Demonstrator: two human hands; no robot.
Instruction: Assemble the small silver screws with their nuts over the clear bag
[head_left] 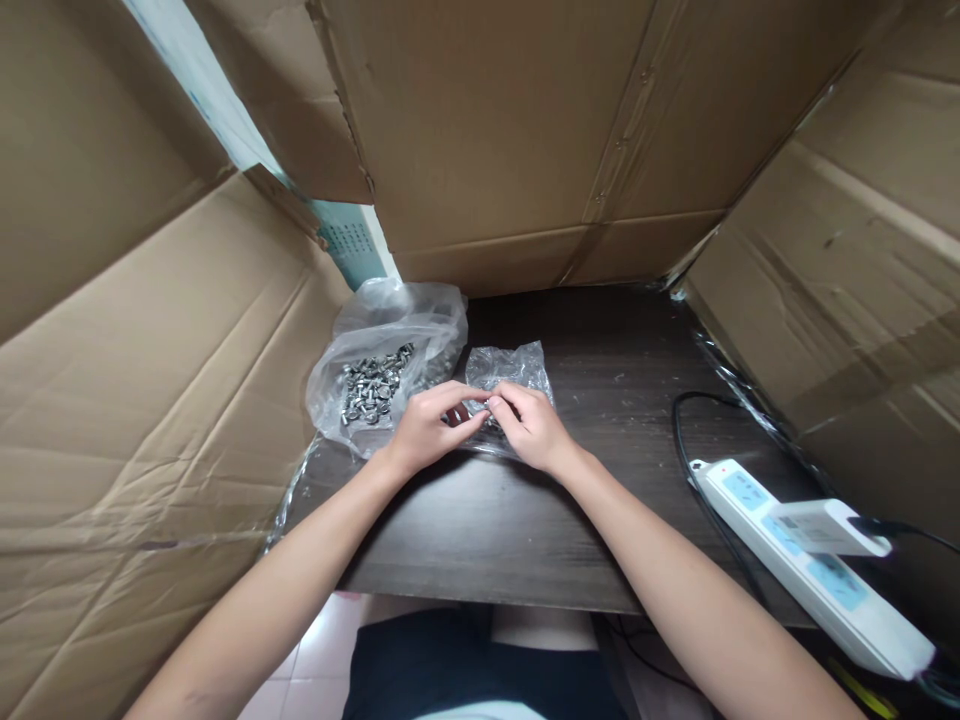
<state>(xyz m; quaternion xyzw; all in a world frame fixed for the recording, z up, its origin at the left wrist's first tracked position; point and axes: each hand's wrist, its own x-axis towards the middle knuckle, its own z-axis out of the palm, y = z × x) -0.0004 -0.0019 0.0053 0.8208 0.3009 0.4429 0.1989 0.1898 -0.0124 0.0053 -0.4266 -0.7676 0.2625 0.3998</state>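
My left hand (pixel 433 428) and my right hand (pixel 531 428) meet over the dark table, thumbs and fingertips pinched together around a small shiny metal fastener (pixel 488 404). Fingers cover most of that piece, so its exact shape is hard to make out. Beneath and behind the hands lies a small clear plastic bag (pixel 511 364), crinkled, with its near part hidden by them. Left of my left hand, a larger clear plastic bag (pixel 442 305) lies open, holding a heap of loose metal screws (pixel 373 385) with broad round heads.
Cardboard walls (pixel 517 130) enclose the dark wooden table (pixel 480 530) at the back and both sides. On the right rests a white power strip (pixel 817 570) with a white adapter (pixel 829 527) plugged in. A black cable (pixel 679 430) curves beside it.
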